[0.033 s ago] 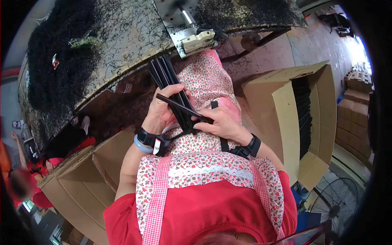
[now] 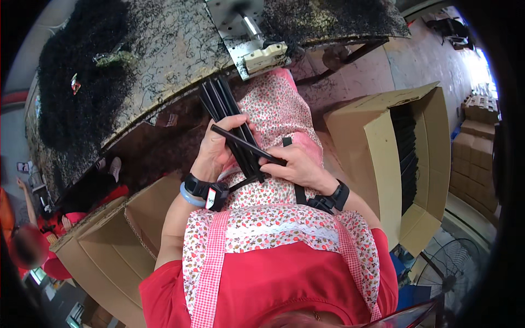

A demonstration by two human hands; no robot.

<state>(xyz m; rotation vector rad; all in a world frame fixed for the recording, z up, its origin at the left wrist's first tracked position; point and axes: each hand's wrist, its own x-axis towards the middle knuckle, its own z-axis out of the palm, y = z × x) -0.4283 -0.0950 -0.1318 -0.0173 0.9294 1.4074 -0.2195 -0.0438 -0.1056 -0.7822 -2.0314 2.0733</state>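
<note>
Over my lap, my left hand [image 2: 214, 150] is closed round a bundle of long, thin black strips [image 2: 220, 98], which look like plastic or rubber. The bundle slants from near the bench edge down to my apron. Across it lies a single black stick [image 2: 246, 143], its far end by my left thumb. Its near end is pinched in the fingers of my right hand [image 2: 298, 165]. Just past the bundle's far end, on the bench edge, stands a metal fixture [image 2: 264, 57] with a pale block and a shiny shaft.
Black shavings [image 2: 82, 82] cover much of the bench [image 2: 169, 49]. An open carton [image 2: 377, 164] holding black strips stands at my right, and another open carton [image 2: 104, 246] at my left. A fan [image 2: 449, 273] is at lower right. Another person's arm [image 2: 28, 199] shows far left.
</note>
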